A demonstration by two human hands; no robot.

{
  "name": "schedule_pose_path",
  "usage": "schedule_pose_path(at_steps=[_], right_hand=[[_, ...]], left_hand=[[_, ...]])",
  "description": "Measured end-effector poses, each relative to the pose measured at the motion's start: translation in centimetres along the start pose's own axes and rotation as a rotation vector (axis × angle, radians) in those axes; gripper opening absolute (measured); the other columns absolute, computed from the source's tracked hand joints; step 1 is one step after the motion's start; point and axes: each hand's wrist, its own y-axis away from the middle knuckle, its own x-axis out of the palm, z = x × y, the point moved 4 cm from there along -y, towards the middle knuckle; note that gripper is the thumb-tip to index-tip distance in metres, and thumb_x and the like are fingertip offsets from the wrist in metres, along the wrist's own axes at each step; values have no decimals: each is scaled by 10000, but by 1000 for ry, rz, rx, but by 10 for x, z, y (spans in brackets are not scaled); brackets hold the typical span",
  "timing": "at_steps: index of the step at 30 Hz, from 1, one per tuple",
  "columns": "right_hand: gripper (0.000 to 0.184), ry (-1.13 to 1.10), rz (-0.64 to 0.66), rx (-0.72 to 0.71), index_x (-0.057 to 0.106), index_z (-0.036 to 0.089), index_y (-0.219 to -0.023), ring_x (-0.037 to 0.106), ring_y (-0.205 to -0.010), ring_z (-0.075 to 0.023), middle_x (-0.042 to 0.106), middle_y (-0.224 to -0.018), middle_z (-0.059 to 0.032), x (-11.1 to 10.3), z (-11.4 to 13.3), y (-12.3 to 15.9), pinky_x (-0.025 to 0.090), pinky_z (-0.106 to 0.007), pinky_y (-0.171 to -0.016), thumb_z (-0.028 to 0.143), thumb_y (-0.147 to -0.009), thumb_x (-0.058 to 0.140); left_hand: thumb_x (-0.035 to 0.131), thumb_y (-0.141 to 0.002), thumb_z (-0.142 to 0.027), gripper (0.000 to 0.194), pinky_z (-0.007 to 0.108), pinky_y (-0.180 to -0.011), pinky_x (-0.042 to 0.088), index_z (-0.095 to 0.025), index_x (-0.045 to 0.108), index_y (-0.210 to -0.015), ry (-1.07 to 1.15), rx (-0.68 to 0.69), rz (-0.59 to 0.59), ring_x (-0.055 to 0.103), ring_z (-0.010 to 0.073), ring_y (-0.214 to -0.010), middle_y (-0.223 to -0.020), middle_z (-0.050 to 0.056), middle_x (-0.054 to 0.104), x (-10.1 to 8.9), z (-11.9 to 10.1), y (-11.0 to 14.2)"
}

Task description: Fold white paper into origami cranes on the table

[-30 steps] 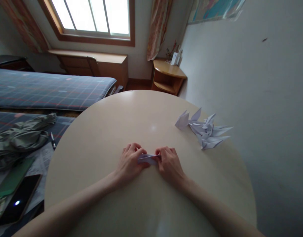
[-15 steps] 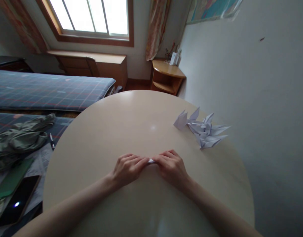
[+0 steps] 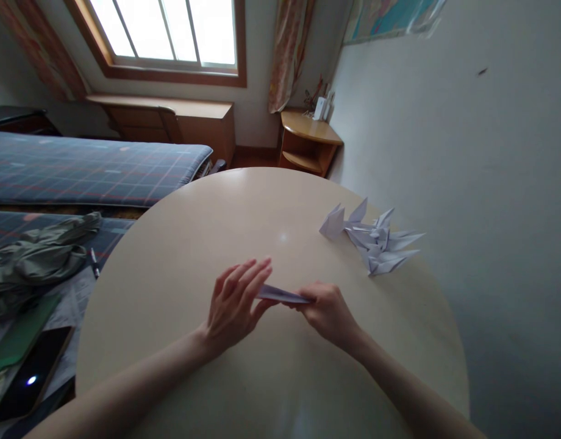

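Note:
A narrow folded piece of white paper (image 3: pixel 283 294) is held between my hands above the near half of the round table (image 3: pixel 207 231). My right hand (image 3: pixel 326 308) is closed on its right end, thumb on top. Around the left end, my left hand (image 3: pixel 237 302) has its fingers stretched out and lifted, with the thumb apart below the paper; whether it touches the paper I cannot tell. Farther right on the table lies a cluster of several folded white paper figures (image 3: pixel 376 241) with pointed tips.
A white wall (image 3: pixel 504 183) runs along the table's right side. On the left, a plaid mattress (image 3: pixel 92 174) bears a crumpled grey-green cloth (image 3: pixel 42 256), a green folder (image 3: pixel 22 335), a phone (image 3: pixel 31 372) and a pen (image 3: pixel 94 262). A corner shelf (image 3: pixel 312 128) stands beyond the table.
My left hand has opened from its pinch and raised its fingers. The right hand has shifted slightly right with the paper, which now shows more of its length and slants.

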Motion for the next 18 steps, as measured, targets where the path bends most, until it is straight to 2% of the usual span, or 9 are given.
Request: schedule_pose_path(at_steps=[2,4,5,7,9,10,13,16,18], right_hand=[[197,-296,-6,222,697,191,-606,627,-514,-154,684,-554,-17,2,-5,-1,451,-241,-495,302,-757,635],[279,-542,6,386,706,163,-609,625,-494,-159,685,-563,-35,9,-8,0,475,-248,-481,432,-684,687],[319,-629,12,437,711,150,-616,625,-492,-161,687,-578,-45,12,-7,0,489,-257,-492,467,-644,710],[361,-740,38,498,724,131,-649,627,-495,-161,689,-596,-57,20,-5,2,507,-270,-516,487,-593,742],[367,-796,75,527,733,127,-669,629,-501,-161,687,-597,-57,28,-1,4,520,-279,-528,479,-570,762],[361,-817,96,534,735,130,-670,633,-509,-163,687,-599,-54,31,0,5,527,-285,-535,473,-565,767],[319,-842,162,535,727,145,-641,644,-543,-169,678,-596,-32,38,3,7,543,-301,-571,444,-549,785],[310,-805,263,497,710,142,-639,648,-563,-159,677,-605,-24,38,4,8,533,-281,-584,442,-584,765],[368,-816,373,483,687,131,-647,642,-529,-146,688,-634,-42,37,5,9,509,-254,-522,499,-652,698]], left_hand=[[741,-709,-356,807,483,-1019,342,-195,290,-1358,60,-192,-118,399,313,-1251,-1327,178,448,-1,6,2],[777,-647,-400,933,497,-1008,363,-216,233,-1382,258,-370,-179,348,328,-1280,-1392,187,337,2,14,5],[774,-644,-414,918,483,-991,390,-221,254,-1375,408,-451,-155,373,321,-1267,-1393,178,341,6,18,6],[736,-683,-426,743,438,-944,444,-200,398,-1305,749,-612,-4,479,296,-1187,-1327,155,460,18,21,8],[713,-710,-410,498,410,-909,466,-143,594,-1113,1023,-766,233,572,291,-1071,-1160,138,619,29,16,11],[728,-690,-402,446,399,-873,483,-120,646,-1025,1098,-845,275,601,295,-1016,-1093,140,658,31,15,13],[766,-638,-385,385,357,-723,526,-92,702,-879,1249,-1043,251,656,278,-838,-946,144,709,34,11,18],[749,-646,-425,394,314,-560,510,-79,716,-831,1376,-1142,221,646,218,-600,-750,120,719,38,10,21],[754,-636,-431,380,286,-528,493,-76,724,-767,1390,-1187,189,622,185,-539,-689,104,710,40,14,20]])
